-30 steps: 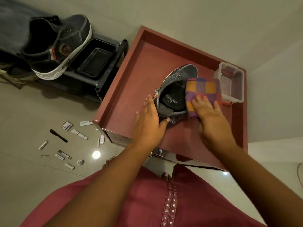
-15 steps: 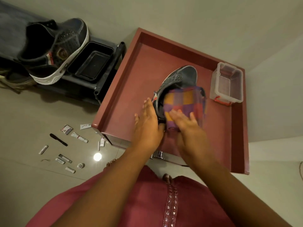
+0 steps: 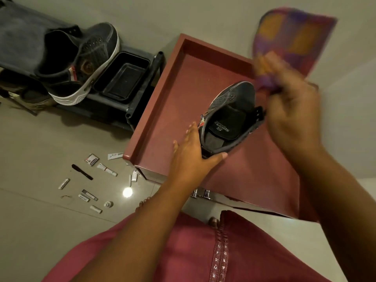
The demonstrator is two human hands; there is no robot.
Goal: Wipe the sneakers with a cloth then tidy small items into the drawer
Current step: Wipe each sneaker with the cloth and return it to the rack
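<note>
A dark grey sneaker stands on the red-brown cabinet top, toe pointing away from me. My left hand holds its heel, thumb round the back rim and fingers along the left side. My right hand, blurred, grips a purple, orange and pink checked cloth lifted above and to the right of the shoe. The second sneaker, dark with a white sole, sits on the black rack at the left. Several small items lie scattered on the floor.
A black tray sits on the dark shoe rack next to the second sneaker. The cabinet top has a raised rim. Metal drawer handles show below its front edge. Beige tiled floor lies at the left.
My right hand has lifted the cloth off the shoe's opening, up and to the right. The clear plastic box is now hidden behind that hand. My left hand stays on the heel.
</note>
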